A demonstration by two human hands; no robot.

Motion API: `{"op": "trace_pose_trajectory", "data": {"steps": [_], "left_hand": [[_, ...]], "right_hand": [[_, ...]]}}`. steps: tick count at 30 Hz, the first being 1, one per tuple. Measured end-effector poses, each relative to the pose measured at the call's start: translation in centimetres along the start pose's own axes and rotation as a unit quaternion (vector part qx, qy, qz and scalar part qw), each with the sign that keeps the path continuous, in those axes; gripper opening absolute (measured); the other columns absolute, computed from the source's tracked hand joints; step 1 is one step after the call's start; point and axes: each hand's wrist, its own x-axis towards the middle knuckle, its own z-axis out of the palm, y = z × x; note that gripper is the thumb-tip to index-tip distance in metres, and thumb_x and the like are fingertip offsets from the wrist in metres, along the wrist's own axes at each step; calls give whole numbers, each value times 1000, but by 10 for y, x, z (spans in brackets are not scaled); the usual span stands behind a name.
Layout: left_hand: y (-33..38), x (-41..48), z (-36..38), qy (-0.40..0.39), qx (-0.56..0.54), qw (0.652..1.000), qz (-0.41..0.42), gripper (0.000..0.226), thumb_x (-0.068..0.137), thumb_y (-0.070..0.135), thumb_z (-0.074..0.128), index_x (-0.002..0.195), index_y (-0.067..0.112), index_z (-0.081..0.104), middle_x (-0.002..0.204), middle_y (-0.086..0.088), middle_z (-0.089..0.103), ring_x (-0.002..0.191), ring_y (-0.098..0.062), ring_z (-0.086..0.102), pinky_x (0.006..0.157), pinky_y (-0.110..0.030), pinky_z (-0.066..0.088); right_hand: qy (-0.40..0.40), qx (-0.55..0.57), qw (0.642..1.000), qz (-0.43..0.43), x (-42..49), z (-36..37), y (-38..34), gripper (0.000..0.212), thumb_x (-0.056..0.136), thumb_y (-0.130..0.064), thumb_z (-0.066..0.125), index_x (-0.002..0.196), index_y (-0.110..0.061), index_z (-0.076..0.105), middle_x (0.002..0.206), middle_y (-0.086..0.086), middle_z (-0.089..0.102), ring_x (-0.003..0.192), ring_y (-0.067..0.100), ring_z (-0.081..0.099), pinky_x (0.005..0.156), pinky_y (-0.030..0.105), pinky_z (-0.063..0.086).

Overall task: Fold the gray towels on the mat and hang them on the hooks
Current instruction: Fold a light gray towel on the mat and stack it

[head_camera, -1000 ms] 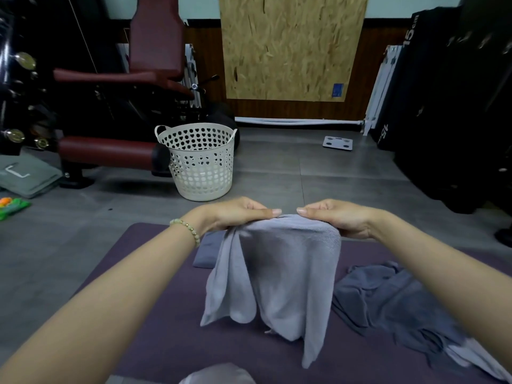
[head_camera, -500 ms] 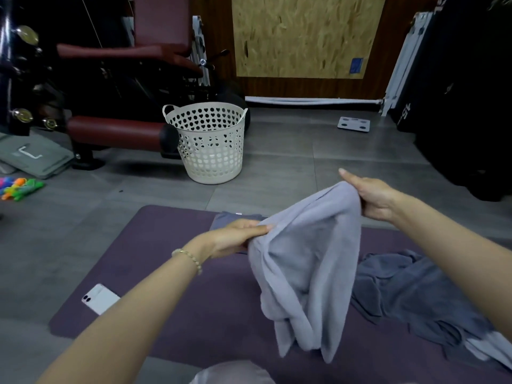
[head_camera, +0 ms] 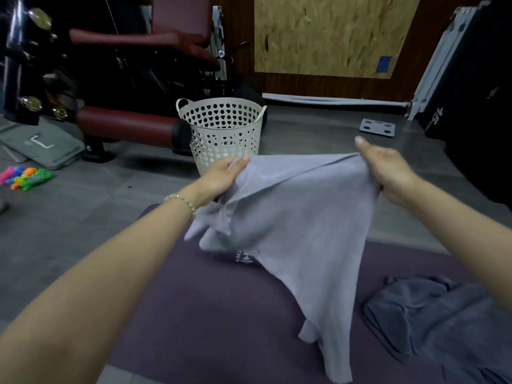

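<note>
A light gray towel (head_camera: 299, 231) hangs in the air above the purple mat (head_camera: 210, 314), stretched along its top edge between both hands. My left hand (head_camera: 221, 176) pinches the left end of that edge. My right hand (head_camera: 388, 173) grips the right end, forefinger pointing out. The towel's lower part droops to a point near the mat. A darker gray towel (head_camera: 432, 317) lies crumpled on the mat at the right. No hooks are in view.
A white perforated laundry basket (head_camera: 224, 134) stands on the gray floor beyond the mat. A red and black exercise bench (head_camera: 133, 123) is at the back left, a white scale (head_camera: 377, 128) at the back right, colourful toys (head_camera: 25, 177) at the left.
My hands have drawn apart, pulling the towel's top edge wide. The view has tilted down and moved closer to the mat.
</note>
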Motion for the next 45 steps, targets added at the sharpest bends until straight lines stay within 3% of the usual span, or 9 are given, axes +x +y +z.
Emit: {"op": "trace_pose_trajectory", "data": {"steps": [8, 12, 17, 22, 26, 31, 35, 42, 45], "left_hand": [[-41, 25, 3, 86, 79, 992, 43, 54, 98, 44, 42, 52, 23, 24, 43, 14, 24, 37, -3, 22, 39, -14, 20], [-137, -1, 39, -11, 144, 987, -73, 57, 97, 42, 45, 47, 19, 30, 37, 11, 31, 39, -4, 27, 46, -19, 27], [-261, -46, 89, -108, 249, 939, -212, 52, 96, 49, 45, 54, 18, 46, 62, -4, 52, 62, -18, 44, 67, -31, 38], [-327, -58, 121, -142, 228, 924, -272, 44, 97, 28, 50, 53, 26, 47, 64, 1, 53, 53, -4, 45, 55, -11, 33], [-339, -23, 155, -116, 180, 943, -254, 24, 98, 18, 49, 74, 18, 55, 72, 4, 53, 66, 0, 51, 76, -22, 39], [-344, 30, 219, -83, 129, 970, -187, 37, 95, 23, 56, 124, 2, 54, 126, -13, 55, 120, -24, 50, 108, -33, 33], [-356, 62, 259, -94, 185, 965, -161, 65, 93, 42, 52, 146, 10, 31, 153, -6, 30, 142, -20, 27, 115, -26, 15], [-373, 93, 282, -64, 155, 960, -226, 69, 84, 59, 54, 123, 3, 52, 124, -17, 59, 117, -33, 54, 104, -42, 39], [-367, 94, 290, -96, 180, 956, -211, 47, 86, 61, 50, 85, 17, 65, 91, -10, 69, 101, -31, 62, 97, -40, 44]], "right_hand": [[-49, 22, 997, -61, -5, 32, 14, 46, 91, -45, 57, 55, -24, 37, 54, -1, 34, 46, 6, 29, 45, 21, 26], [-198, -87, 971, 101, -39, 76, 122, 42, 94, -42, 52, 72, -11, 68, 65, 3, 63, 54, 6, 54, 53, 20, 40], [-315, -108, 900, 280, -99, 133, 257, 25, 96, -38, 51, 91, -15, 59, 92, -2, 60, 84, 11, 55, 61, 13, 42], [-427, -80, 816, 381, -113, 154, 335, 42, 98, -48, 41, 94, -15, 68, 82, -1, 69, 66, 7, 64, 63, 17, 50], [-285, -31, 904, 318, -72, 148, 361, 21, 97, -17, 52, 86, -9, 66, 77, 3, 66, 55, 4, 62, 53, 11, 47], [-143, -89, 967, 189, -21, 130, 398, 7, 91, -19, 63, 97, -18, 66, 102, -1, 61, 92, 10, 55, 73, 5, 40], [-163, -91, 951, 248, -4, 132, 426, 57, 90, -38, 62, 139, -16, 44, 137, -2, 48, 126, 15, 46, 100, 24, 36], [-184, -69, 927, 320, -5, 141, 440, 69, 79, -65, 57, 102, -1, 69, 108, 18, 68, 100, 26, 65, 85, 30, 51], [-149, -14, 925, 350, -7, 119, 431, 87, 66, -77, 58, 90, 6, 68, 114, 18, 52, 86, 23, 69, 78, 28, 53]]}}
